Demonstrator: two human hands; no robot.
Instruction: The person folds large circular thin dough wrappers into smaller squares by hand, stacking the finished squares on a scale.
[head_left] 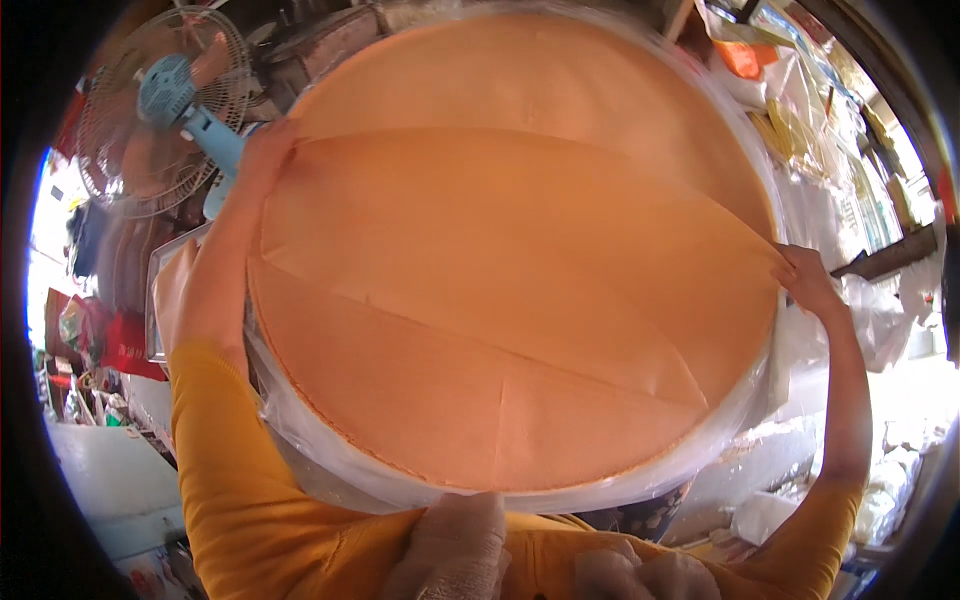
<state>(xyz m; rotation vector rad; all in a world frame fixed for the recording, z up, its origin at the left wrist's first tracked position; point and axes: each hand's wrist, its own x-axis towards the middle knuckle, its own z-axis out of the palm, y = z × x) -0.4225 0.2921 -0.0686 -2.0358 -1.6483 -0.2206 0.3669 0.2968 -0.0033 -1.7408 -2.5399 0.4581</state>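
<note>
A very large, thin, round orange-tan sheet [480, 230] lies in front of me, its upper layer lifted and bowed across the middle. Under it shows another layer of the same colour [540, 80] toward the far side. At the far left, my left hand [272, 150] is closed on the sheet's edge, its fingertips partly hidden. Out at the right, my right hand [806, 280] pinches the opposite corner. Straight creases cross the near part. Clear plastic film [350, 462] wraps the rim of the round stack. Whether the sheet is paper, dough or skin I cannot tell.
A blue fan [168, 92] with a wire cage stands close beyond my left forearm. A metal-edged tray [158, 300] sits at the left. Plastic bags [875, 320] hang at the right near a dark bar [890, 252]. A red bag [135, 345] is farther left.
</note>
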